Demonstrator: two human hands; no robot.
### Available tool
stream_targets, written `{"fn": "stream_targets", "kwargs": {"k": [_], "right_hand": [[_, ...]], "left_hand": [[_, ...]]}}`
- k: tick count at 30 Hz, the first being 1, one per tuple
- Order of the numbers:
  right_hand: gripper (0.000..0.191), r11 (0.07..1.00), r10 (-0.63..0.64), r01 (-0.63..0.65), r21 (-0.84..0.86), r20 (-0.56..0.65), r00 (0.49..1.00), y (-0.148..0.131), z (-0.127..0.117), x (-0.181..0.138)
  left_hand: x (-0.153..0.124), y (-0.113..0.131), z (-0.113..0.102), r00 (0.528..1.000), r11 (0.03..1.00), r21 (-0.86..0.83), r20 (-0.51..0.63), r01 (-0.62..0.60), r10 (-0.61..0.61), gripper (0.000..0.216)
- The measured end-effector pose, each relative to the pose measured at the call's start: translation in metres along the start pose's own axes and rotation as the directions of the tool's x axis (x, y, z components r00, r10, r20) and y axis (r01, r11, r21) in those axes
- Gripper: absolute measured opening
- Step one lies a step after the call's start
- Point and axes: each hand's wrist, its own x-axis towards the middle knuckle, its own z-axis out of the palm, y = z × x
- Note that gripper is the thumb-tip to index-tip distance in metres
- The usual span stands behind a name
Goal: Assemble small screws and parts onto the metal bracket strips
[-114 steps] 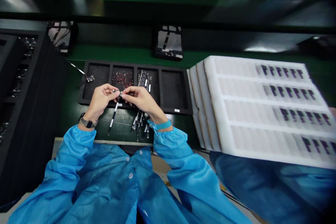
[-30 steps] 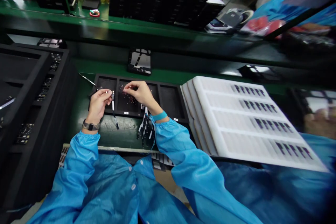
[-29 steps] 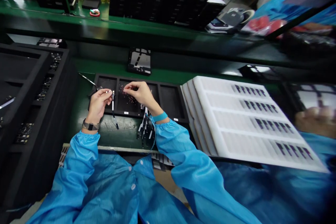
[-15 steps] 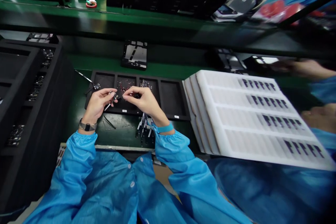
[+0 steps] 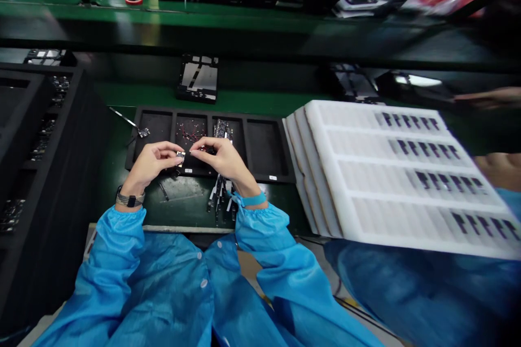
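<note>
My left hand [image 5: 153, 162] pinches a small circuit board [image 5: 180, 158] between thumb and fingertips, over the front edge of a black compartment tray [image 5: 268, 178]. Close beside it, my right hand [image 5: 222, 158] has thumb and forefinger pressed together; whatever is between them is too small to make out. Tiny red and dark parts [image 5: 190, 130] lie in the tray's second compartment, behind my hands. Circuit boards [image 5: 222, 128] rest in the third. Flat strip cables [image 5: 217, 195] hang over the tray's front edge below my right wrist.
On the right stand stacked white foam trays [image 5: 345, 184] holding rows of dark parts. Tall black foam trays [image 5: 61, 173] with boards rise on the left. A black device housing [image 5: 198, 78] sits behind the tray. Another person's hand [image 5: 496, 97] is at far right.
The board in my left hand has turned, and the white strip that stuck out below it no longer shows. My hands stay close together. The camera view has shifted slightly.
</note>
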Motion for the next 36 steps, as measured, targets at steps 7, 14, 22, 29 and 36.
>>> {"fn": "stream_targets", "kwargs": {"k": [7, 14, 22, 29, 36], "right_hand": [[0.019, 0.999, 0.013, -0.010, -0.032, 0.102, 0.995, -0.006, 0.000, -0.004], [0.022, 0.998, 0.034, -0.018, -0.057, 0.296, 0.955, -0.002, -0.012, -0.007], [0.020, 0.997, 0.068, -0.050, -0.052, 0.440, 0.895, 0.001, -0.019, -0.009], [0.020, 0.995, 0.100, -0.090, -0.044, 0.490, 0.866, 0.005, -0.015, -0.009], [0.020, 0.991, 0.122, -0.129, -0.023, 0.513, 0.850, 0.005, -0.017, -0.009]], "left_hand": [[-0.001, 0.001, 0.002, 0.999, 0.996, 0.089, 0.053, 0.005, -0.009, 0.031], [-0.001, 0.003, 0.002, 0.986, 0.973, 0.220, 0.161, -0.068, 0.032, 0.025], [-0.001, 0.004, 0.005, 0.972, 0.964, 0.257, 0.236, -0.068, 0.006, 0.018], [-0.002, 0.005, 0.006, 0.955, 0.949, 0.306, 0.295, -0.075, -0.020, 0.006], [-0.002, 0.006, 0.008, 0.956, 0.954, 0.292, 0.292, -0.068, -0.021, 0.012]]}}
